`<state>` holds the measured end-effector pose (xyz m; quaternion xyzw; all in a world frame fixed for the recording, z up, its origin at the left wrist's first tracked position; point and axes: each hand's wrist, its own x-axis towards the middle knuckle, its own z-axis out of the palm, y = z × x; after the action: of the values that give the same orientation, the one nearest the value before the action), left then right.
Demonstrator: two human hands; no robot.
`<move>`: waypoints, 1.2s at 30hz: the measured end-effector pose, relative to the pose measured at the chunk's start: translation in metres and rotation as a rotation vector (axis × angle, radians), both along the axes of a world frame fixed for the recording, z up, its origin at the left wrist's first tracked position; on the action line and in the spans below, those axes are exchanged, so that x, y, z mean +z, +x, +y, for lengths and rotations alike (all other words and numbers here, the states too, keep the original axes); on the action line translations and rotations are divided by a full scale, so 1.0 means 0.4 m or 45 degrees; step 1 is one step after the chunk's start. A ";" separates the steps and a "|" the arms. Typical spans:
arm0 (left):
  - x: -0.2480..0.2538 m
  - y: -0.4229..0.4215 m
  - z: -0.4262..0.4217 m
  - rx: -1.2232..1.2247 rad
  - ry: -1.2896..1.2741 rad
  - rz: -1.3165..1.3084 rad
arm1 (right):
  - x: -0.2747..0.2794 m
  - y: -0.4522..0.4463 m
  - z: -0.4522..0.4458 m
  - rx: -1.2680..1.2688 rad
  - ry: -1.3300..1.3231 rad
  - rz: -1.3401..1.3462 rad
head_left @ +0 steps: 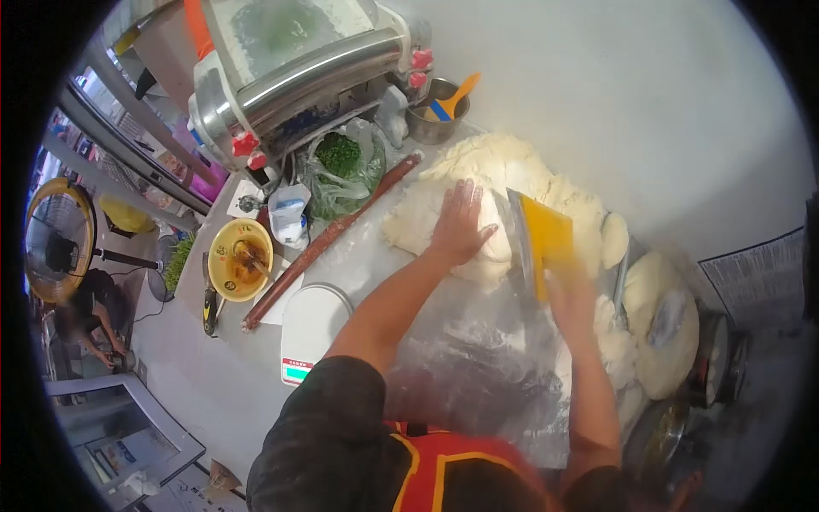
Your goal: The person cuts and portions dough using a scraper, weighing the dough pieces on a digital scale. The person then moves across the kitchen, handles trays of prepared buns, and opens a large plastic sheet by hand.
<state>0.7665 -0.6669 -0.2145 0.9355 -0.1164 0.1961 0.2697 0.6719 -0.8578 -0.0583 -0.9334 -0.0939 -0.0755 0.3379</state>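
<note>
one large mass of pale dough (503, 162) lies on the bench (375, 260), near its wall side, spread toward the right. a smooth piece at its near edge sits under the left hand (461, 224), which is laid palm down, its fingers (461, 194) extended and slightly parted, thumb set apart; they grip nothing. the right hand (565, 300), blurred by motion, holds the yellow scraper (548, 235) at its near end; the exact closure of those fingers cannot be read. the scraper is tilted, its metal edge facing the left hand, just beside the smooth piece. whether the edge touches dough cannot be told.

flour marks the bench before both hands. right of the mass, a separate rounded lump (636, 290) is noted, with a greyish patch on its face.

left of the left forearm stands a white scale (314, 317), display lit green. beyond it, one reddish-brown rod (328, 241) runs diagonally across the bench. a yellow bowl (219, 264) holding brown liquid and a utensil is recorded left of the rod. a clear bag (368, 183) of chopped greens lies on the rod's far side, near the steel machine (320, 60). a metal pot (433, 130) holds an orange-handled brush (463, 88).
</note>
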 end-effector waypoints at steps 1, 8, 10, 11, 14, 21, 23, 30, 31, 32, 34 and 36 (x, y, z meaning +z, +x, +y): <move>0.013 -0.006 0.013 -0.048 -0.092 0.089 | 0.002 0.010 0.007 0.012 -0.057 0.012; -0.076 -0.072 0.165 0.191 0.104 0.010 | -0.035 0.052 0.036 0.083 -0.305 0.173; -0.091 -0.063 0.167 0.206 0.107 0.056 | -0.027 0.080 0.073 0.082 -0.336 0.209; -0.102 -0.076 0.162 0.184 0.101 0.052 | -0.022 0.076 0.090 0.089 -0.337 0.233; -0.105 -0.045 0.200 0.110 0.030 0.179 | -0.006 0.093 0.128 0.157 -0.380 0.269; -0.121 -0.040 0.236 0.282 -0.098 0.265 | -0.036 0.135 0.208 0.459 -0.349 0.190; -0.094 -0.053 0.220 0.310 -0.203 0.336 | -0.035 0.157 0.211 0.477 -0.463 0.193; -0.081 -0.126 0.205 0.291 -0.316 0.414 | -0.081 0.233 0.272 0.602 -0.558 0.270; -0.078 -0.144 0.199 0.301 -0.320 0.432 | -0.106 0.250 0.285 0.643 -0.569 0.214; -0.081 -0.166 0.188 0.318 -0.287 0.423 | -0.141 0.268 0.293 0.682 -0.579 0.165; -0.084 -0.185 0.177 0.348 -0.217 0.373 | -0.201 0.300 0.313 0.738 -0.546 0.103; -0.096 -0.214 0.163 0.347 -0.203 0.279 | -0.253 0.321 0.334 0.774 -0.466 0.087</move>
<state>0.6809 -0.6016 -0.2529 0.9341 0.0574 0.1363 0.3250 0.8003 -0.7241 -0.1597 -0.9099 -0.3678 0.0780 0.1751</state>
